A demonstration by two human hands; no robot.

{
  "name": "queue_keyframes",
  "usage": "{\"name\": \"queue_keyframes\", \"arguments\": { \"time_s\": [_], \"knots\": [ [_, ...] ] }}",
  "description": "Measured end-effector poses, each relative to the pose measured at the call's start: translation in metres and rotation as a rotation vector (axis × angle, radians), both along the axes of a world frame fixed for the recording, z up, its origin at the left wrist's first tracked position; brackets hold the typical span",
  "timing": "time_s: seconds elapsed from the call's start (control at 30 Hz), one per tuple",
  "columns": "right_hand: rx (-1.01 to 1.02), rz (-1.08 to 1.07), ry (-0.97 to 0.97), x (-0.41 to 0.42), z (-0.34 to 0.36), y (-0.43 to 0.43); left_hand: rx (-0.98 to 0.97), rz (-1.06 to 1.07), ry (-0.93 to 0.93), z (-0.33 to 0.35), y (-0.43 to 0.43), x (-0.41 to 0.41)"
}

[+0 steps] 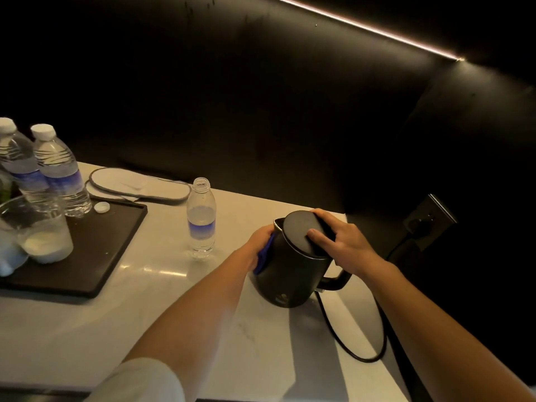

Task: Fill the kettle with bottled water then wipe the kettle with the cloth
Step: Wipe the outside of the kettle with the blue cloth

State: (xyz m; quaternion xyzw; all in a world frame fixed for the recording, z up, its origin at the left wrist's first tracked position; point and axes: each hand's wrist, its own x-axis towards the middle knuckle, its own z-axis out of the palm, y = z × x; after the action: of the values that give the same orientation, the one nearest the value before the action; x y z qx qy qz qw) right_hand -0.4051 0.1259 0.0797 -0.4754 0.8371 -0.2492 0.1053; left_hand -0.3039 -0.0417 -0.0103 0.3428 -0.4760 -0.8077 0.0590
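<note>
The kettle (293,268) stood near the counter's (162,309) right edge, lid shut. The left hand (261,242) pressed a blue cloth (264,253) (mostly hidden) against its side; the right hand (339,240) lay flat, fingers spread, on the lid. An uncapped bottle (201,219) stood nearby.

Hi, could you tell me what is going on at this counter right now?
A person is wiping a black kettle on the white counter. The left hand presses a blue cloth against the kettle's side near the spout, while the right hand rests on the closed lid to steady it. An uncapped bottle, part full, stands beside the kettle; its likely cap lies on the dark tray with two sealed bottles.
</note>
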Motion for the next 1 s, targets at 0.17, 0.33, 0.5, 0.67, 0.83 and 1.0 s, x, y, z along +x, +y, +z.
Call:
{"name": "queue_keyframes", "arguments": {
  "time_s": [0.17, 0.33, 0.5, 0.67, 0.83, 1.0],
  "knots": [
    [-0.024, -0.052, 0.034, 0.007, -0.001, 0.0, -0.005, 0.151, 0.195, -0.013, 0.023, 0.021],
    [-0.029, -0.135, 0.06, 0.018, -0.004, 0.001, -0.225, 0.471, 0.19, -0.028, 0.068, 0.034],
    [-0.028, -0.203, 0.04, 0.026, -0.002, 0.001, -0.456, 0.785, 0.022, -0.01, 0.146, 0.026],
    [-0.046, -0.202, -0.038, 0.026, 0.0, 0.005, -0.56, 0.788, 0.025, -0.006, 0.161, 0.02],
    [-0.045, -0.209, -0.044, 0.025, 0.001, 0.006, -0.52, 0.741, 0.066, -0.029, 0.11, 0.022],
    [-0.04, -0.216, -0.035, 0.023, -0.001, 0.007, -0.345, 0.497, 0.22, -0.028, 0.067, 0.026]
  ]
}}
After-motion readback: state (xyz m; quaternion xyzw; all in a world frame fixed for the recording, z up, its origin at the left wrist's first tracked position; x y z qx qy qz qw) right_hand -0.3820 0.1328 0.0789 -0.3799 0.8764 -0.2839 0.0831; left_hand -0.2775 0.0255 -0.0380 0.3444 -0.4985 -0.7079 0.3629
